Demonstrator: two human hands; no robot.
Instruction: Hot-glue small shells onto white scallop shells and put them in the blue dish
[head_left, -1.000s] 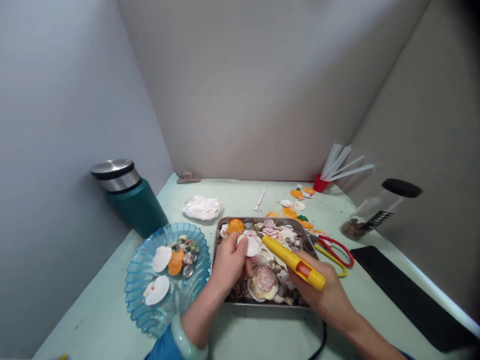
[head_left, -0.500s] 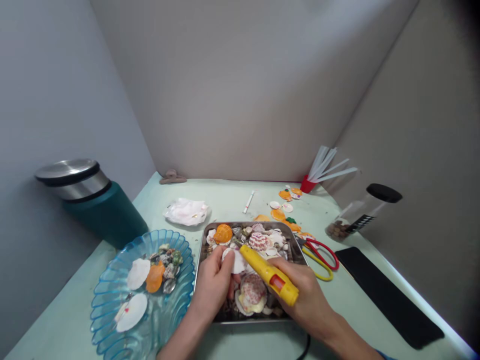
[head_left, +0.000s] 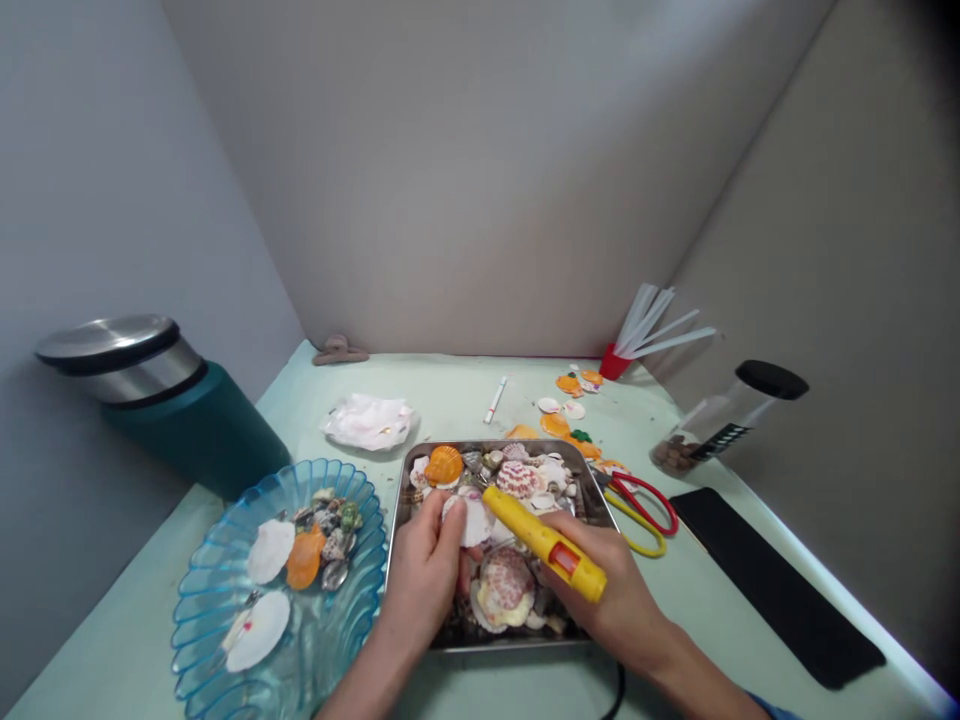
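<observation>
Pinching a white shell (head_left: 474, 522), the left hand (head_left: 426, 552) is positioned at the metal tray (head_left: 517, 648); the right hand (head_left: 604, 580) grips a yellow tool (head_left: 541, 541), far end near that shell.

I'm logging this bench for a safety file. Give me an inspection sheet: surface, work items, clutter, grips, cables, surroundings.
Surface: pale green tabletop, partly covered.
Work items: white shell; yellow tool; metal tray heaped with shells; blue dish holding shells.
Clutter: scissors right of metal tray, white packet farther back, teal bottle behind blue dish.
Grips: left grip on white shell, right grip around yellow tool.
Cables: black cord near metal tray's front.
Surroundings: plain grey walls.
</observation>
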